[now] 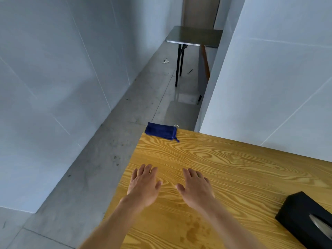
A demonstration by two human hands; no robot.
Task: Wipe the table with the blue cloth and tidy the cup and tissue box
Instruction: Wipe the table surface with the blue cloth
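Now both hands flat, fingers spread, empty: left hand (143, 184) near table (233, 177) edge, right hand (196, 187) beside; blue cloth (161, 131) at far corner

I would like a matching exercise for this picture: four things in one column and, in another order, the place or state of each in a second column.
Things:
1. cloth
2. tissue box
3. left hand
4. grey table

Places or states:
a. open and empty, over the wooden table
b. lower right edge of the view
c. folded, at the wooden table's far corner
d. down the corridor, on the floor

Pairs: 1-c, 2-b, 3-a, 4-d
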